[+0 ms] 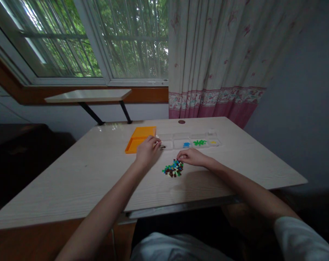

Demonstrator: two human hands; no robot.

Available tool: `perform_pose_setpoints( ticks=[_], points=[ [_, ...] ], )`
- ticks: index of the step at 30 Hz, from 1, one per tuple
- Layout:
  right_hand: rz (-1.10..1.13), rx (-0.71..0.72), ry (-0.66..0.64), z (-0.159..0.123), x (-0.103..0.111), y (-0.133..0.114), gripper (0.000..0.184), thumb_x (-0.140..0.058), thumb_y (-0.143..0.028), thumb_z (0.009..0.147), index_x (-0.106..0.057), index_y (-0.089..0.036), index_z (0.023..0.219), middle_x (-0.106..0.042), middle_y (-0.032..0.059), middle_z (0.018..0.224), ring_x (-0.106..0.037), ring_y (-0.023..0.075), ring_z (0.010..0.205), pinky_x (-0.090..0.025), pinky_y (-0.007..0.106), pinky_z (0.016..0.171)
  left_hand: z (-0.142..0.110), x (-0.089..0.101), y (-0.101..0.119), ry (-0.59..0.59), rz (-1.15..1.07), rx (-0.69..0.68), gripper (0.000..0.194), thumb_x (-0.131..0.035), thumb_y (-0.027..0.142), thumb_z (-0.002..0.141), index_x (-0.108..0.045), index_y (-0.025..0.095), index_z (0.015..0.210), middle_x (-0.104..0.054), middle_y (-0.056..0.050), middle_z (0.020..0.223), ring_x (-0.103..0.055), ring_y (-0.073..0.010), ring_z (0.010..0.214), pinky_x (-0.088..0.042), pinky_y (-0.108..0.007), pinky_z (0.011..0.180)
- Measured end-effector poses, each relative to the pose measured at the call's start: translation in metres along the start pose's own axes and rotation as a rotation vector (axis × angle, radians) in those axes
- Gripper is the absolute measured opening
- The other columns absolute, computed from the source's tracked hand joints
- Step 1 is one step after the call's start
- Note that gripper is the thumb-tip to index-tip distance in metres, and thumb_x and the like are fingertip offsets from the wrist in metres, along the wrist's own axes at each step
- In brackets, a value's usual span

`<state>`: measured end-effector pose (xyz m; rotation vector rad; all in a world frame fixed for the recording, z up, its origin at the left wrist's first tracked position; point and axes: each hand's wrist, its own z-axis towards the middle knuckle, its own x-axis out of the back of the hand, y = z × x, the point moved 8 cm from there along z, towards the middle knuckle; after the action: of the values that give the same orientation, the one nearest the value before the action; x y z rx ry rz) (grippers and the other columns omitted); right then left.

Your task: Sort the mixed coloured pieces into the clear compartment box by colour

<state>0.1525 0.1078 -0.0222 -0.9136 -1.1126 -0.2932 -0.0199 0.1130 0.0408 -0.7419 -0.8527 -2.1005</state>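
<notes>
A mixed pile of tiny plastic bricks (169, 170) in brown, green, blue, white and yellow lies on the table in front of me. My right hand (192, 157) reaches the pile's upper right edge, thumb and fingers pinched together; whatever is between them is too small to make out. Over the left end of a clear compartment tray (182, 135), my left hand (149, 148) has its fingertips drawn together beside some dark pieces (162, 147). Within the tray, separate compartments hold blue pieces (186, 144), green pieces (199, 143) and a few yellow pieces (213, 142).
An orange box (142, 131) sits left of the tray, partly behind my left hand. A raised shelf (90, 95) on black legs stands at the table's back left. A dark round disc (181, 122) is near the back edge of the pale table (99, 174), before the curtain (208, 54).
</notes>
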Motion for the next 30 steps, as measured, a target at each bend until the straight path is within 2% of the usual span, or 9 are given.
perform_pose_setpoints(
  ticks=[3, 7, 10, 14, 18, 21, 23, 26, 30],
  points=[
    [-0.021, -0.008, 0.004, -0.002, 0.001, 0.001, 0.017, -0.055, -0.025, 0.082, -0.066, -0.017, 0.09, -0.058, -0.0008, 0.06, -0.048, 0.0086, 0.054, -0.03, 0.018, 0.055, 0.002, 0.004, -0.038, -0.024, 0.186, 0.188, 0.017, -0.053, 0.03, 0.079, -0.066, 0.018, 0.079, -0.062, -0.008, 0.082, -0.057, -0.0192, 0.072, -0.039, -0.026, 0.057],
    [-0.029, -0.013, 0.016, -0.004, 0.003, 0.001, 0.017, -0.054, -0.026, 0.083, -0.065, -0.016, 0.09, -0.057, -0.0003, 0.061, -0.049, 0.0095, 0.056, -0.031, 0.019, 0.056, 0.0, -0.003, -0.073, -0.146, 0.228, 0.331, 0.017, -0.059, 0.033, 0.074, -0.068, 0.018, 0.075, -0.064, -0.01, 0.076, -0.055, -0.0198, 0.063, -0.035, -0.026, 0.051],
    [0.006, 0.0, 0.047, -0.005, 0.007, 0.001, 0.017, -0.051, -0.027, 0.084, -0.063, -0.016, 0.09, -0.056, 0.0002, 0.065, -0.049, 0.0098, 0.059, -0.032, 0.019, 0.058, -0.003, -0.008, -0.086, -0.18, 0.217, 0.382, 0.016, -0.061, 0.032, 0.072, -0.069, 0.018, 0.074, -0.065, -0.01, 0.073, -0.054, -0.0199, 0.06, -0.034, -0.026, 0.05],
    [0.094, -0.009, 0.093, -0.006, 0.009, 0.006, 0.019, -0.048, -0.03, 0.086, -0.059, -0.015, 0.09, -0.049, -0.0027, 0.06, -0.044, 0.009, 0.054, -0.031, 0.019, 0.055, -0.003, -0.005, -0.089, -0.123, 0.259, 0.377, 0.011, -0.061, 0.026, 0.07, -0.068, 0.017, 0.071, -0.063, -0.01, 0.066, -0.053, -0.0194, 0.058, -0.035, -0.027, 0.05],
    [0.238, -0.033, 0.149, -0.006, 0.01, 0.009, 0.024, -0.046, -0.036, 0.086, -0.057, -0.014, 0.089, -0.043, -0.0045, 0.057, -0.039, 0.0085, 0.053, -0.028, 0.019, 0.052, 0.003, -0.002, -0.063, -0.069, 0.207, 0.199, 0.015, -0.055, 0.025, 0.076, -0.067, 0.017, 0.077, -0.064, -0.01, 0.077, -0.055, -0.0185, 0.067, -0.04, -0.027, 0.057],
    [0.429, -0.07, 0.193, -0.003, 0.01, 0.009, 0.03, -0.048, -0.042, 0.083, -0.056, -0.013, 0.087, -0.044, -0.0037, 0.06, -0.039, 0.0083, 0.055, -0.028, 0.019, 0.051, 0.004, -0.011, -0.024, -0.146, -0.022, -0.006, 0.018, -0.05, 0.025, 0.081, -0.066, 0.017, 0.085, -0.063, -0.008, 0.085, -0.055, -0.016, 0.075, -0.042, -0.026, 0.066],
    [0.551, -0.099, 0.203, -0.001, 0.009, 0.008, 0.033, -0.05, -0.045, 0.08, -0.055, -0.013, 0.085, -0.042, -0.0043, 0.059, -0.037, 0.0074, 0.053, -0.026, 0.019, 0.048, -0.001, -0.02, 0.002, -0.233, -0.167, -0.115, 0.018, -0.051, 0.026, 0.082, -0.065, 0.017, 0.088, -0.061, -0.006, 0.081, -0.054, -0.0134, 0.072, -0.043, -0.024, 0.065],
    [0.684, -0.138, 0.159, 0.002, 0.004, 0.005, 0.036, -0.052, -0.049, 0.078, -0.054, -0.013, 0.084, -0.035, -0.0075, 0.053, -0.029, 0.0054, 0.045, -0.018, 0.018, 0.043, -0.008, -0.025, 0.031, -0.246, -0.272, -0.207, 0.019, -0.055, 0.03, 0.081, -0.065, 0.018, 0.093, -0.058, -0.003, 0.076, -0.052, -0.0107, 0.065, -0.042, -0.022, 0.062],
    [0.788, -0.162, 0.083, 0.003, -0.004, 0.0, 0.037, -0.054, -0.051, 0.076, -0.053, -0.014, 0.084, -0.031, -0.0099, 0.047, -0.023, 0.0043, 0.04, -0.014, 0.018, 0.04, -0.013, -0.027, 0.047, -0.236, -0.309, -0.262, 0.018, -0.056, 0.03, 0.082, -0.065, 0.018, 0.092, -0.057, -0.003, 0.076, -0.05, -0.0098, 0.064, -0.041, -0.022, 0.061]
  ],
)
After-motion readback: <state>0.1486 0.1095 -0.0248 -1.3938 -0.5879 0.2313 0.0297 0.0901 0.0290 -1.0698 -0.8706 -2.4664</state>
